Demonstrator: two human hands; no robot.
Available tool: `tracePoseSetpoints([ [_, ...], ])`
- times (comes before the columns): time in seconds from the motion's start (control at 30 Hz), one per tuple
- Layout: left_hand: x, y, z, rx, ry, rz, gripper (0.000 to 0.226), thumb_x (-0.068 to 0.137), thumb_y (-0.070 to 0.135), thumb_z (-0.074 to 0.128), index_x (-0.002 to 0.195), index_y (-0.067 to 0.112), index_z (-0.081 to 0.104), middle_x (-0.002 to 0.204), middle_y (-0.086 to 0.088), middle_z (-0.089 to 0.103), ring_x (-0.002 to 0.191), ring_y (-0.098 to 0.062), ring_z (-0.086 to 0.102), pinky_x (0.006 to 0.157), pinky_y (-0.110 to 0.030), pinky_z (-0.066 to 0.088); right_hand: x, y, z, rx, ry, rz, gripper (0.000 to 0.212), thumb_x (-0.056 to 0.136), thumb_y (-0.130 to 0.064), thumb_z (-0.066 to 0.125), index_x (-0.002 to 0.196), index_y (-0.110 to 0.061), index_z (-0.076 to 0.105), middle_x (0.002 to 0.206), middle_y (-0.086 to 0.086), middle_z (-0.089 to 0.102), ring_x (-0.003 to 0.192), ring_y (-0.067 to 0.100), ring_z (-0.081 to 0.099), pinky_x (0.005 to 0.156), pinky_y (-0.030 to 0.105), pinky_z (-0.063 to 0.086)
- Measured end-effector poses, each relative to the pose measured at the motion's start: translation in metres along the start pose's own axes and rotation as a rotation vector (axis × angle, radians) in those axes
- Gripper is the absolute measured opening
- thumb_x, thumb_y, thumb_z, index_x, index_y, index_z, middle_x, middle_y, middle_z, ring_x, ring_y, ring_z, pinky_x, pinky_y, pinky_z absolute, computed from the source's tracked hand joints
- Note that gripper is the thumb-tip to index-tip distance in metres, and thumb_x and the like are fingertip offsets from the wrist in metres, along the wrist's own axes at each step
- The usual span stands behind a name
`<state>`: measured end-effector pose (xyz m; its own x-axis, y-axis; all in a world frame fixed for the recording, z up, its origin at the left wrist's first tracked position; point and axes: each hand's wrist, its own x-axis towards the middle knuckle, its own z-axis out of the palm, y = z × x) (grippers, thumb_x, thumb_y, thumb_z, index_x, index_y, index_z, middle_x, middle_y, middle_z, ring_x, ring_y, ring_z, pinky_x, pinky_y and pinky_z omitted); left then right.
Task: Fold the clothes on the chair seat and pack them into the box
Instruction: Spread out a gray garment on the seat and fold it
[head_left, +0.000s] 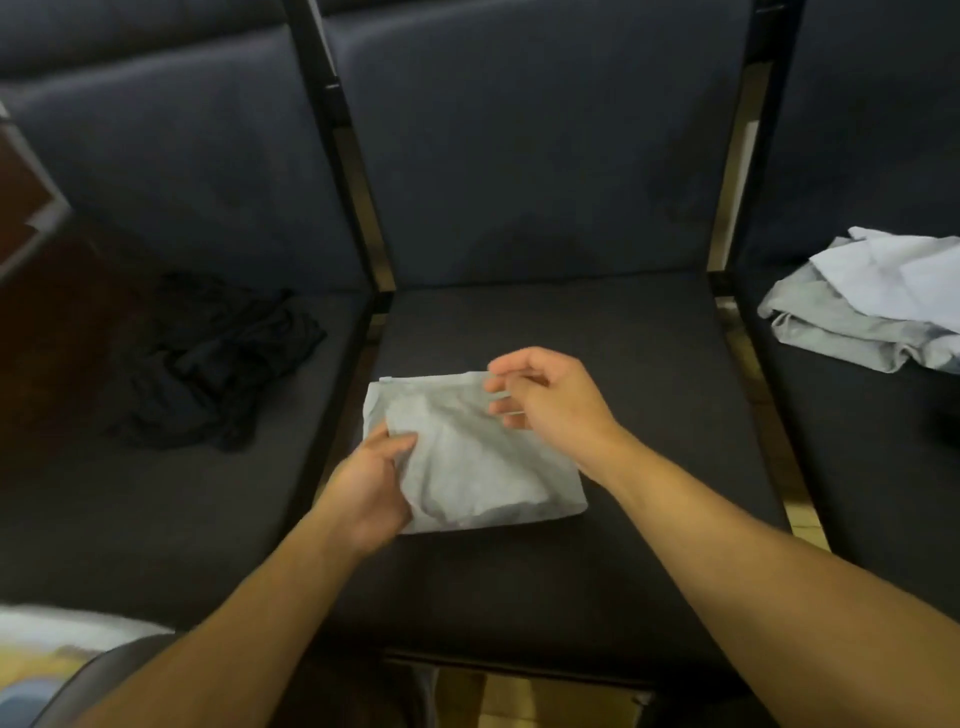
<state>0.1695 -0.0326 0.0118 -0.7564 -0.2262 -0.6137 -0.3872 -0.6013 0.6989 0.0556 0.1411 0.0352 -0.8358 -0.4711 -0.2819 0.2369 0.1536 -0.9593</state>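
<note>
— On the middle chair seat (597, 364), what is that pale rectangle?

— A frosted, translucent zip pouch (483, 467) with a slider strip along its far edge. Something light grey and soft is packed inside; its creases show through the plastic. The pouch lies flat on dark, finely woven upholstery.

— And the hands?

— The left hand (371, 488) grips the pouch's near-left edge, thumb on top and fingers curled beneath. The right hand (545, 395) is at the far-right corner, by the end of the zip strip; its fingers (501, 384) are curled close together, though motion blur hides whether they actually pinch the strip.

— Any other clothes?

— A crumpled black garment (218, 364) sits in a loose heap on the left seat. On the right seat lies a rumpled pile of grey and white cloth (872, 306), matte with soft folds. Both are well apart from the pouch.
</note>
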Motion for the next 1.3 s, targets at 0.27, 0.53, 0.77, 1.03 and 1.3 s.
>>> tracePoseSetpoints([
  [0.27,0.013,-0.014,-0.008,0.402,0.027,0.018,0.04,0.09,0.017,0.076,0.128,0.02,0.067,0.121,-0.005,0.075,0.111,-0.025,0.073,0.1,-0.052,0.055,0.009,0.049,-0.004,-0.792,-0.249,0.026,0.032,0.101,-0.018,0.047,0.123,-0.034,0.064,0.129,-0.016,0.062,0.119,0.005,0.057,0.096,0.021,0.045],
  [0.53,0.017,0.035,-0.028,0.707,0.086,0.504,0.03,0.105,0.015,0.055,0.131,0.03,0.061,0.116,0.003,0.073,0.105,-0.016,0.073,0.08,-0.032,0.063,0.008,0.052,0.012,-1.072,-0.201,-0.403,0.046,0.103,-0.041,0.043,0.149,-0.034,0.04,0.151,-0.012,0.043,0.138,0.01,0.036,0.111,0.029,0.032],
  [0.77,0.017,0.024,-0.069,0.857,0.146,0.093,0.103,0.065,0.033,0.096,0.145,0.035,0.031,0.132,0.006,0.058,0.115,-0.021,0.065,0.087,-0.039,0.062,0.01,0.09,0.016,-1.3,-0.312,-0.293,0.063,0.101,-0.055,0.031,0.159,-0.041,0.008,0.168,-0.009,-0.002,0.153,0.014,-0.008,0.125,0.045,-0.006],
  [1.03,-0.001,0.028,-0.075,1.142,0.09,-0.059,0.093,0.084,-0.005,0.069,0.153,0.039,0.026,0.141,-0.003,0.044,0.111,-0.028,0.063,0.084,-0.042,0.063,0.014,0.09,0.003,-1.322,-0.386,-0.261,0.069,0.099,-0.062,0.031,0.157,-0.048,-0.002,0.166,-0.018,-0.013,0.152,0.008,-0.019,0.124,0.048,-0.009],
  [1.3,-0.015,0.042,-0.081,1.613,0.124,-0.025,0.058,0.092,0.011,0.067,0.14,0.03,0.04,0.117,-0.004,0.058,0.091,-0.019,0.064,0.073,-0.031,0.056,0.014,0.093,-0.001,-1.301,-0.401,-0.264,0.07,0.098,-0.061,0.032,0.156,-0.049,-0.004,0.165,-0.019,-0.016,0.151,0.007,-0.021,0.124,0.047,-0.01],
])
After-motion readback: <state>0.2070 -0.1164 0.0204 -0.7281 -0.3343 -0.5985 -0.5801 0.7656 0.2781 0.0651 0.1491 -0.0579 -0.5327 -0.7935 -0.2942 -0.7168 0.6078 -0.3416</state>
